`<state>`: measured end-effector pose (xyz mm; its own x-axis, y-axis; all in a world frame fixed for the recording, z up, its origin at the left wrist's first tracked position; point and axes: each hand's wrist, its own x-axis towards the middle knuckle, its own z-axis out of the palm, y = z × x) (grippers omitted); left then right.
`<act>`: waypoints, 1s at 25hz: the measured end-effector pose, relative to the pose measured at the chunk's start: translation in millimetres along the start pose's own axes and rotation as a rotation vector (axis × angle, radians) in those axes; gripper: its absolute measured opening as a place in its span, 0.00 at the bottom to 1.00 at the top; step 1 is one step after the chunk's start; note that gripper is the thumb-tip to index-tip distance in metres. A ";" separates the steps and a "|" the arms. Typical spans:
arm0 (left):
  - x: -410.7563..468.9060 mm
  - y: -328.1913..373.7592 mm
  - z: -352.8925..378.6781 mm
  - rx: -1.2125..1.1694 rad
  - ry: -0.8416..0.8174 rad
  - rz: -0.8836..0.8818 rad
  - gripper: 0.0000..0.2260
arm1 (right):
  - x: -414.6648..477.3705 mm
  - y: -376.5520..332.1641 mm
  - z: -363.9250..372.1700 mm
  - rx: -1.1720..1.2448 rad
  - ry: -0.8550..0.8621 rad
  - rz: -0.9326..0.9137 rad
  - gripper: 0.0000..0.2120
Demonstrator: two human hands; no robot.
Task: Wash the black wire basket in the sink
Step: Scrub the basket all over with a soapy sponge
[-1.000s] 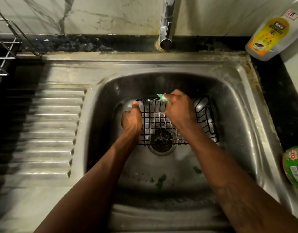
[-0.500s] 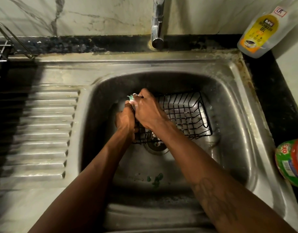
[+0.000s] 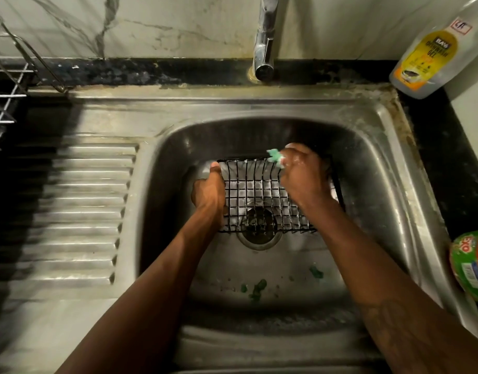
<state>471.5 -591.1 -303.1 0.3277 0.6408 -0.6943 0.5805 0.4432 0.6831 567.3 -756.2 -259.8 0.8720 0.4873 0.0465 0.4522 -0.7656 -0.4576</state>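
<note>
The black wire basket [image 3: 255, 195] lies in the steel sink [image 3: 389, 201], over the drain. My left hand [image 3: 209, 194] grips its left edge. My right hand [image 3: 304, 179] is closed on a green scrub pad [image 3: 276, 157] and presses it against the basket's far rim, toward the right. The hand looks wet and soapy. The basket's right side is partly hidden behind my right hand and wrist.
The tap [image 3: 264, 41] stands behind the sink; no water is seen running. A dishwash gel bottle [image 3: 432, 52] leans at the back right. A green packet [image 3: 472, 263] sits at the right edge. A ribbed drainboard [image 3: 78, 211] and wire rack [image 3: 5, 103] lie to the left. Green scraps [image 3: 256, 288] dot the basin.
My right hand with the scrub pad has moved from the basket's left corner, next to my left hand, along the far rim to the right. My left hand keeps its grip.
</note>
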 end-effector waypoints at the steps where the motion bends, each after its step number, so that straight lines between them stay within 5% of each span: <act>1: 0.2 -0.7 0.7 -0.005 0.014 -0.004 0.47 | 1.8 -15.7 6.8 0.002 -0.019 -0.019 0.13; 7: -23.2 17.0 -5.1 -0.072 -0.011 -0.002 0.30 | 17.8 -101.1 32.3 -0.056 -0.056 -0.217 0.16; 15: -14.1 9.1 -2.5 -0.068 -0.034 0.031 0.49 | 23.6 -20.3 8.8 -0.152 -0.123 -0.187 0.08; 20: -16.1 9.0 -2.9 -0.064 -0.025 0.000 0.47 | 18.5 -22.6 5.3 -0.093 -0.146 -0.163 0.11; 25: -27.8 20.8 -4.0 -0.093 0.000 -0.022 0.31 | 25.3 -88.6 35.2 -0.072 -0.180 -0.312 0.06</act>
<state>471.5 -597.2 -268.6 0.3158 0.6298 -0.7096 0.5157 0.5138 0.6856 542.7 -661.3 -249.4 0.6456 0.7635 0.0137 0.7092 -0.5928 -0.3817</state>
